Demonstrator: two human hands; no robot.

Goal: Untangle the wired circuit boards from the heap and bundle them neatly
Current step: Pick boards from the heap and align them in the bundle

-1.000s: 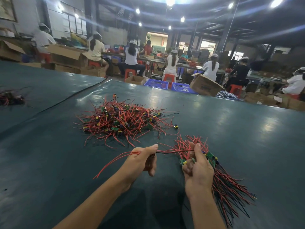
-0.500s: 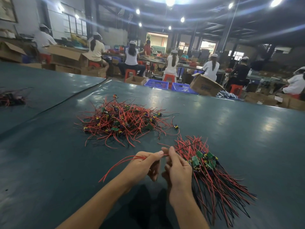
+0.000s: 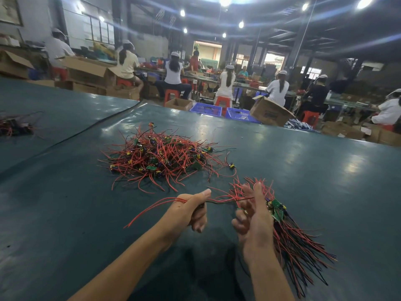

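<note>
red wires (image 3: 171, 200) pinched by l hand (image 3: 188, 212); r hand (image 3: 253, 218) fingers unclear; 2 blue crates (image 3: 206, 110), contents unclear

— What's the room like?
— A dim workshop: ceiling lamps (image 3: 225, 0), windows (image 3: 101, 30) on the left, a bright doorway (image 3: 207, 53).
— Beyond the green desk (image 3: 303, 170)?
— Seated workers (image 3: 173, 72), red stools (image 3: 171, 95), cardboard boxes (image 3: 270, 114), blue crates (image 3: 206, 110).

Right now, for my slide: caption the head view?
Left hand grips red wires stretched toward right hand; bundle beside, heap beyond.

Red and black wires (image 3: 165, 164), green boards (image 3: 276, 208), teal table (image 3: 303, 170)
</note>
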